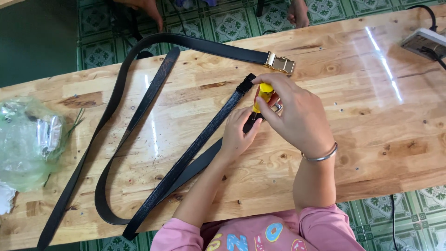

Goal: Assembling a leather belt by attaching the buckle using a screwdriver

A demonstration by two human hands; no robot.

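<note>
My left hand (pixel 238 131) pinches a black belt (pixel 186 160) near its end, pressing it to the wooden table (pixel 371 139). My right hand (pixel 292 114), with a silver bangle on the wrist, holds a small yellow-handled tool (pixel 265 93) upright over a silver buckle piece (pixel 278 108) at that belt's end. A second black belt (pixel 116 93) with a gold buckle (pixel 280 63) loops across the table's far and left side.
A clear plastic bag (pixel 29 139) with metal parts lies at the left edge. A white power strip (pixel 425 42) with a black cable sits at the far right corner. Another person's hand (pixel 146 8) and foot (pixel 298 13) show beyond the table, over green patterned floor tiles.
</note>
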